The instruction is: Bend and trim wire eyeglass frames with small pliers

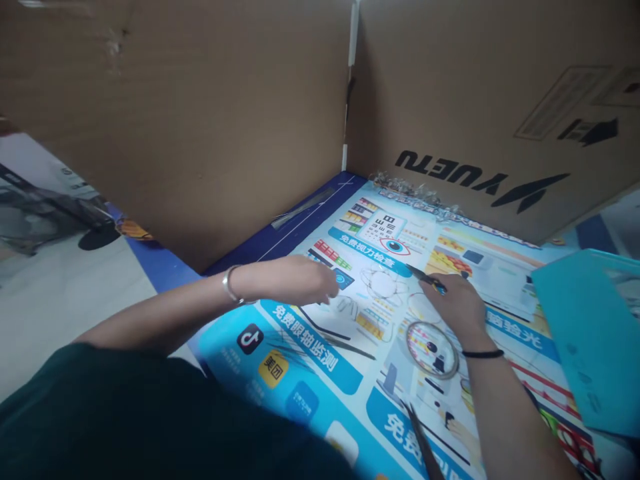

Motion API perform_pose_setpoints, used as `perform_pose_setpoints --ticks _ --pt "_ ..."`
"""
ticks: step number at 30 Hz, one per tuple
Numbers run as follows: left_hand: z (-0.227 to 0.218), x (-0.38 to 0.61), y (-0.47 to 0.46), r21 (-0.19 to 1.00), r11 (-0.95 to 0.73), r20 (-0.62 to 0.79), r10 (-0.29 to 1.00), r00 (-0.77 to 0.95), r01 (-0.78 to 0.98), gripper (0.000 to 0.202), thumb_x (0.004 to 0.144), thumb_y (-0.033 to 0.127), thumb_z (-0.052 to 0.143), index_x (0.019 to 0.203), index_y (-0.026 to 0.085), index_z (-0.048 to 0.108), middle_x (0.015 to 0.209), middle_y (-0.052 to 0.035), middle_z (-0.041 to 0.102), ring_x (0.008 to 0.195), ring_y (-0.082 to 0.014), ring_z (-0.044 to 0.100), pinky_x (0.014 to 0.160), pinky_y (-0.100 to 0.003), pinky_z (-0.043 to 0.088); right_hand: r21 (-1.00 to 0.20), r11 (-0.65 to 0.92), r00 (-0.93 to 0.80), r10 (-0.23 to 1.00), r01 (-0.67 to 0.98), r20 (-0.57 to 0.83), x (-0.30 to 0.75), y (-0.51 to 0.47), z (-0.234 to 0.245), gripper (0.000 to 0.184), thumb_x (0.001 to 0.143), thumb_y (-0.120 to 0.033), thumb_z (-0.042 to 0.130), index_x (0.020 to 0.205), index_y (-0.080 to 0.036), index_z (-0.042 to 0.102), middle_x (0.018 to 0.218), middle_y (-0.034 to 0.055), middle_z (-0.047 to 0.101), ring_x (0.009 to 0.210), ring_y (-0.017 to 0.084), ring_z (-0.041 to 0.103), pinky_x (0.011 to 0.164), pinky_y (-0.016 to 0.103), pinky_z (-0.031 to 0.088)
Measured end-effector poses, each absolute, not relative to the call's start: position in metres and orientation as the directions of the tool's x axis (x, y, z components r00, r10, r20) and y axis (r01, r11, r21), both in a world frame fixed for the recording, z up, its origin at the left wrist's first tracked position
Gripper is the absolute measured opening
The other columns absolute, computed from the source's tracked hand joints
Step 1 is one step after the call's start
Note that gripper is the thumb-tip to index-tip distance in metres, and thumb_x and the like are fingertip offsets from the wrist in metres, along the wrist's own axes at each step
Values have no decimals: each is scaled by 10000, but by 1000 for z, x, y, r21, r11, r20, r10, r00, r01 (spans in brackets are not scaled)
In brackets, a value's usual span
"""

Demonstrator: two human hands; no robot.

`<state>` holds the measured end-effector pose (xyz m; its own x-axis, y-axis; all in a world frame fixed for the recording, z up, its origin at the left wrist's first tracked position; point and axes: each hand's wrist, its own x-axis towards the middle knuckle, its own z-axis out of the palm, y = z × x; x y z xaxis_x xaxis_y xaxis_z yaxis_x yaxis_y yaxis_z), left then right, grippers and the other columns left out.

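Observation:
My left hand [300,280] rests knuckles-up on a blue printed poster [310,353] that covers the table, its fingers curled down near a thin wire eyeglass frame [383,285]. A silver bangle sits on that wrist. My right hand [453,303] is closed round a small dark tool with a blue grip [425,275], whose tip points left toward the frame. A round clear lens [431,349] lies just below my right wrist, which wears a black band. Thin dark rods [335,337] lie on the poster between my arms.
Brown cardboard walls [200,120] stand close behind and to the right of the poster. A teal folder [590,333] lies at the right edge. A crumpled clear wrapper [415,193] sits at the foot of the right wall. Another dark tool [423,443] lies near the bottom.

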<state>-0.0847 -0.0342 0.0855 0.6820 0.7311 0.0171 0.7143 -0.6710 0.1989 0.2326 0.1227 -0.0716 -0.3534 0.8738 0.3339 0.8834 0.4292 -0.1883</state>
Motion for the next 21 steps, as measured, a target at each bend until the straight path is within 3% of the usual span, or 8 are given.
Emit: perform_pose_setpoints --ticks 5,11,15,21 --pt "55 -129 -97 283 -485 -214 809 547 827 117 801 153 547 902 192 590 940 -33 612 873 -149 560 698 -240 428 -178 433 -364 874 884 321 232 121 -69 374 796 -478 479 931 -185 669 862 80 645 835 236 577 697 325 428" --pt "29 -127 -127 160 -473 -158 854 496 866 154 706 22 537 746 171 545 790 -33 586 746 -166 521 653 -278 410 -174 424 -360 881 889 308 232 121 -68 360 792 -470 490 923 -190 674 869 81 647 824 233 577 684 323 427" --pt "27 -119 -124 68 -514 -90 850 519 855 126 772 46 493 768 160 547 757 -53 584 710 -181 512 652 -307 414 -180 434 -369 877 883 307 234 123 -70 373 794 -477 484 932 -186 671 882 83 649 837 232 575 705 325 429" --pt "22 -121 -117 44 -533 -76 842 535 845 117 824 79 471 779 150 552 732 -57 590 704 -177 526 667 -307 430 -169 441 -379 874 881 305 233 122 -69 376 803 -477 473 938 -185 669 871 83 646 842 231 574 714 320 430"
